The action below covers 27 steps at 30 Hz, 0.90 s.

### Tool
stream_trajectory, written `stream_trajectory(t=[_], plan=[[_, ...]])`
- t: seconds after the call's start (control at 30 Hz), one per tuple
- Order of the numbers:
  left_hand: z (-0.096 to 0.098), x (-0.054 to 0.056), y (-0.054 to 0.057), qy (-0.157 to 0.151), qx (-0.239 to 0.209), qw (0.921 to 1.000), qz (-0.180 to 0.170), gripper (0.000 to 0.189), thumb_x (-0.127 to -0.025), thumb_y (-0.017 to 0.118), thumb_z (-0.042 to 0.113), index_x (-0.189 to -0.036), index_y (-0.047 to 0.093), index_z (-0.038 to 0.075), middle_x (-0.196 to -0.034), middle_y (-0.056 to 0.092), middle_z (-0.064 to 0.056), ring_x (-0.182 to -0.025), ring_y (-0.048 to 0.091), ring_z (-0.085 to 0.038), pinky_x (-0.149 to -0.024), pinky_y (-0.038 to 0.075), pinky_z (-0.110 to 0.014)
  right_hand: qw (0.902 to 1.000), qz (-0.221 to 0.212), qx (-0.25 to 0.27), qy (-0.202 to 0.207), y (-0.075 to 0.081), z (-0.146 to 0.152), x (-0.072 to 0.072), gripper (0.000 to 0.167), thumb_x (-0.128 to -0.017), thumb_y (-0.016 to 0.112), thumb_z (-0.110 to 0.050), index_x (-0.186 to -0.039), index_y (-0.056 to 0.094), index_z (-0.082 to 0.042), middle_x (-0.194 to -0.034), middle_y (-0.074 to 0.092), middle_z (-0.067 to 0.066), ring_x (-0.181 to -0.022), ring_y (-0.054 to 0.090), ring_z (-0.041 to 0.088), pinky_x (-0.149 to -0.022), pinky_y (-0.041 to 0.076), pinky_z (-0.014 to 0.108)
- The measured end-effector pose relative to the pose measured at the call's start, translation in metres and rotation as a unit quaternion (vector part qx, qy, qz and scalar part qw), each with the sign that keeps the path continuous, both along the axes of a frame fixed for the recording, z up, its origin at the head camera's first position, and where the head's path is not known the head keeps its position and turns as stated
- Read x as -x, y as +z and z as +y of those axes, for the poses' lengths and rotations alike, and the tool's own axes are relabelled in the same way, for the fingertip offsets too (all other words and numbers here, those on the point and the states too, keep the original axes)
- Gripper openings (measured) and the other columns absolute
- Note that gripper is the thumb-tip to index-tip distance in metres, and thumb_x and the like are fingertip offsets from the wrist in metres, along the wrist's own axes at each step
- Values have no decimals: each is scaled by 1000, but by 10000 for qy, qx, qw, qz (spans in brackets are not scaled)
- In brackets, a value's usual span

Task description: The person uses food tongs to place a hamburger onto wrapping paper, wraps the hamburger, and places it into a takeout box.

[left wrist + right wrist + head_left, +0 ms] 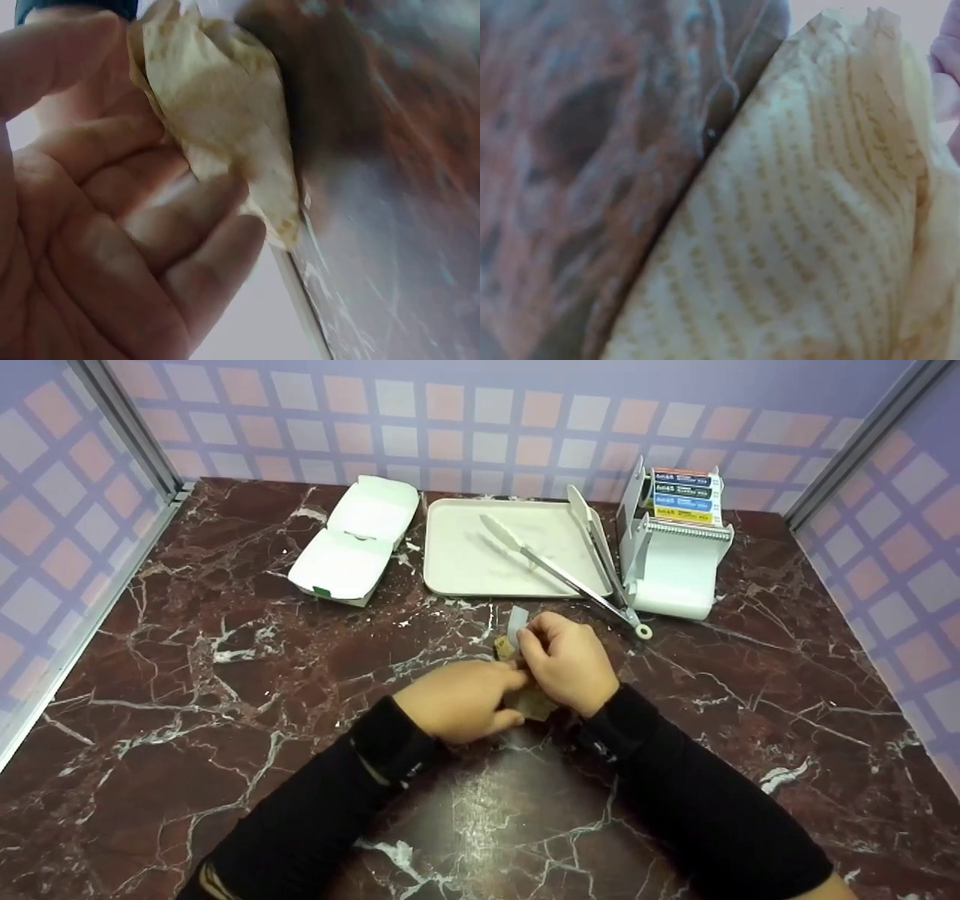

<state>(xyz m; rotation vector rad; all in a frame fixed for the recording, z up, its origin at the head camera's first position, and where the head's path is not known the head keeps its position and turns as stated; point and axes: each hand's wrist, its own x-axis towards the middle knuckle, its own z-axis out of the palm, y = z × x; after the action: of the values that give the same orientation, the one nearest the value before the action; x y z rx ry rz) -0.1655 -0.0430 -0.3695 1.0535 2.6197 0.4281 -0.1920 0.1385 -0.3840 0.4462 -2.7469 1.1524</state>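
Note:
A crumpled wrapping paper parcel [535, 705], tan with printed brown lines, lies on the table between the two hands. What it wraps is hidden. My left hand [463, 701] reaches in from the left. In the left wrist view its fingers [217, 259] are mostly straight and touch the side of the paper. Over the parcel's far side is my right hand [574, 660], pinching a pale, translucent strip [517, 621] between thumb and finger. The strip looks like tape or a sticker. Printed paper [780, 225] fills much of the right wrist view.
Behind the hands stands a cream tray [457, 577], with metal tongs [562, 574] lying across its right side. A roll dispenser [675, 562] with coloured boxes is at the back right. An open white takeaway box [341, 562] sits at the back left.

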Motion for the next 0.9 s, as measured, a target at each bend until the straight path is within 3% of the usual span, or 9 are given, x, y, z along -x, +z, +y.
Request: stream_trajectory(t=[0.17, 0.23, 0.33, 0.4, 0.47, 0.57, 0.63, 0.73, 0.9], plan=[[-11, 8, -2, -161, -443, 9989, -80, 26, -103, 66, 36, -115, 69, 14, -121, 74, -5, -109, 71, -25, -104, 57, -45, 9999, 4, -131, 107, -2, 1, -2, 22, -104, 64, -31, -95, 73, -13, -79, 76, -2, -62, 64, 13, -58, 54, 31], [-16, 11, -2, 82, -574, 9979, -285, 27, -103, 66, 38, -118, 72, 16, -119, 76, -3, -107, 71, -22, -103, 57, -45, 9997, 60, -190, 136, -2, 2, -2, 22, -103, 65, -32, -96, 74, -13, -79, 75, -1, -61, 62, 13, -58, 52, 31], [-23, 18, -2, 888, -947, 9892, -685, 30, -102, 67, 37, -126, 73, 20, -122, 76, 0, -106, 72, -19, -103, 58, -43, 9995, 61, -235, 191, -3, 2, -2, 22, -103, 65, -32, -97, 74, -13, -78, 73, 0, -61, 59, 13, -58, 49, 30], [-25, 22, -2, 1607, -1520, 9687, -1124, 30, -103, 66, 34, -128, 71, 18, -119, 77, -2, -101, 73, -21, -97, 60, -43, 9995, 45, -249, 201, -3, 2, -2, 21, -103, 66, -32, -98, 74, -12, -79, 74, 0, -61, 58, 13, -58, 49, 30], [-25, 25, -4, 2113, -2338, 9362, -1553, 27, -105, 64, 28, -128, 67, 14, -111, 76, -6, -95, 74, -23, -90, 64, -42, 9995, 15, -242, 200, -3, 1, -2, 21, -102, 66, -31, -99, 74, -12, -79, 74, 0, -62, 58, 13, -58, 49, 30], [-22, 27, -6, 2528, -3495, 8767, -2131, 25, -109, 57, 25, -128, 61, 10, -104, 74, -12, -86, 75, -23, -84, 66, -45, 9995, 29, -234, 189, -3, 1, -2, 20, -101, 68, -30, -98, 74, -11, -82, 76, 0, -63, 61, 14, -60, 51, 32], [-19, 27, -7, 2602, -3957, 8504, -2295, 25, -110, 55, 28, -126, 60, 10, -103, 74, -14, -83, 74, -22, -84, 66, -48, 9995, 44, -233, 189, -3, 1, -3, 20, -101, 68, -30, -98, 74, -11, -82, 77, 1, -64, 62, 14, -61, 52, 33], [-16, 26, -9, 2619, -4311, 8305, -2362, 26, -109, 57, 33, -123, 61, 11, -104, 73, -19, -83, 74, -25, -84, 65, -53, 9995, 44, -251, 179, -3, 1, -3, 19, -100, 69, -30, -96, 74, -11, -82, 77, 1, -65, 63, 15, -62, 53, 33], [-13, 27, -12, 2464, -4530, 8267, -2249, 24, -106, 64, 27, -123, 66, 11, -106, 72, -25, -81, 73, -25, -83, 65, -57, 9993, 67, -349, 140, -2, 0, -3, 21, -101, 69, -31, -95, 72, -11, -81, 76, 2, -64, 64, 17, -61, 54, 34]])
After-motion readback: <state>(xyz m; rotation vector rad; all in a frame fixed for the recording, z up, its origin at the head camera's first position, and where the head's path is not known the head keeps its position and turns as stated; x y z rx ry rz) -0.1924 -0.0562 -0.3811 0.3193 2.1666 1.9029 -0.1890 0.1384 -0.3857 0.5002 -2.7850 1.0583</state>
